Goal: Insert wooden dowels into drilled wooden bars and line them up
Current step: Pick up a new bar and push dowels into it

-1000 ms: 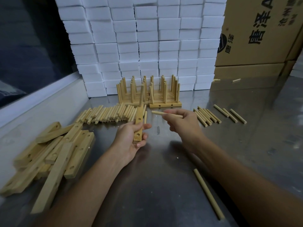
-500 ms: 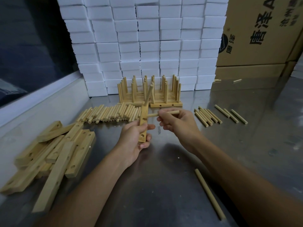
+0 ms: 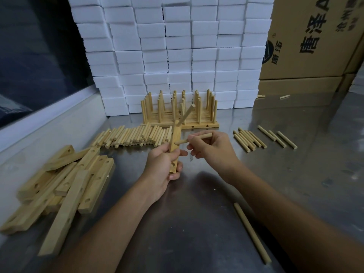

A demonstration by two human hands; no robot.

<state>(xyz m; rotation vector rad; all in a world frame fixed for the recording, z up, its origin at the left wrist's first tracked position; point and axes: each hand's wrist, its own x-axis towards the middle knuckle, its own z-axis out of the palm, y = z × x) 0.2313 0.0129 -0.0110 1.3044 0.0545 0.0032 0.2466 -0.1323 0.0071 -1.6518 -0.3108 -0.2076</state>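
A drilled wooden bar (image 3: 174, 146) is held upright above the steel tabletop (image 3: 197, 223) in the grip of the left hand (image 3: 161, 168), whose fingers are curled round its lower half. One dowel (image 3: 186, 114) is already seated near the bar's top, slanting up and away. A second dowel (image 3: 194, 138) is pinched in the grip of the right hand (image 3: 211, 148), its tip set against the bar's middle hole, just right of the left grip. Beyond both grips, finished bars with upright dowels (image 3: 180, 113) are lined up before stacked white foam blocks (image 3: 177, 52). A row of loose dowels (image 3: 134, 136) is laid left of the held bar, a pile of undrilled-looking and drilled bars (image 3: 65, 186) farther left. More dowels (image 3: 250, 139) are seen right of the right grip, and a longer rod (image 3: 252, 232) nearer the viewer.
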